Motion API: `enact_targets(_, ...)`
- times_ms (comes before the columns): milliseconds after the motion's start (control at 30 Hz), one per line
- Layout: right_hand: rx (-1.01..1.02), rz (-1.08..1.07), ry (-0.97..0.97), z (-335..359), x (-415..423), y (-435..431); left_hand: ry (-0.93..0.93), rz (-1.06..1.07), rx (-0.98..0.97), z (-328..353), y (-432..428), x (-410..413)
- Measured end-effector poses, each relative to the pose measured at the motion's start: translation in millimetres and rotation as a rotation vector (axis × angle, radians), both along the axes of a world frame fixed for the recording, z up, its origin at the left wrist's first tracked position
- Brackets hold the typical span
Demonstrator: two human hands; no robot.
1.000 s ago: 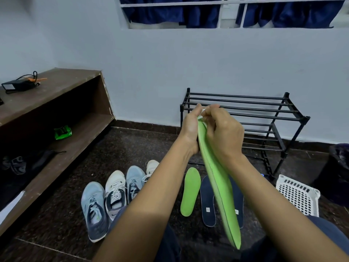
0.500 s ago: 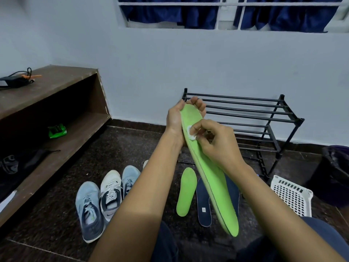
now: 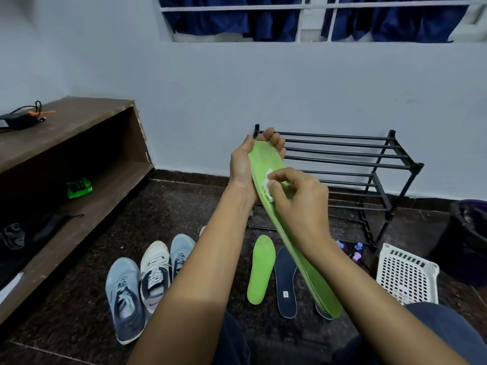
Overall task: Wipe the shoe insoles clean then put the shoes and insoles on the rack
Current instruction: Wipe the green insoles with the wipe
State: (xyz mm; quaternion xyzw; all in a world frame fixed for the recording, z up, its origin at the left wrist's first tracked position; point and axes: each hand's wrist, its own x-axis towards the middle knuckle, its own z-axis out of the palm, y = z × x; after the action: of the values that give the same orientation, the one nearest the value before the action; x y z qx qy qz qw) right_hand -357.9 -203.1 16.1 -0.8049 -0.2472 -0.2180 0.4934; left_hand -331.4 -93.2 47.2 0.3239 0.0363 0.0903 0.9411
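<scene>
Insole in work: the green insole [image 3: 267, 162] is held up in the air between the two hands, in front of the rack [image 3: 342, 154] and above the floor.
Long axis: it runs from the toe end, high and far, to the heel end, low and near the person's right knee, with the top face turned toward the camera.
Left hand: the left hand [image 3: 245, 169] is clamped on the toe end, fingers curled over the far edge, thumb side along the left edge.
Right hand: the right hand [image 3: 297, 201] pinches a small white wipe [image 3: 268, 184] and presses it on the forefoot area, just below the left hand.
Relation that matters: most of the unwiped length lies below the wipe, toward the heel, so the stroke likely has to travel down the long axis toward the body.
Nearer hand: the right one is nearer the heel; the left only steadies.
Look of insole: bright green, thin, slightly bowed, with a darker rim; I cannot tell whether any dirt is on it.
Waiting on floor: a second green insole [image 3: 261, 270] and a navy insole [image 3: 286, 283] lie side by side, with the shoes [image 3: 154, 275] in a row well to their left.
Rack: its bars carry nothing visible.
</scene>
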Motion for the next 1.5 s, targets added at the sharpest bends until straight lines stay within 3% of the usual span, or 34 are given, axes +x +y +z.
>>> enact_targets(333,0.042,-0.081,-0.083,10,17,2,0.101,-0.089,-0.011,-3,-24,-6)
enact_targets(633,-0.019,0.108,0.172,19,14,-8,0.117,-0.013,-0.065,0,-16,-7)
enact_targets(1033,0.018,-0.081,-0.151,9,28,4,0.177,-0.040,0.074,-2,-32,-11)
enact_targets(1333,-0.064,-0.092,-0.013,5,19,-5,0.135,0.021,-0.054,0,-23,-8)
enact_targets(1500,0.018,-0.088,-0.131,10,25,0,0.207,-0.050,0.125,-4,-35,-11)
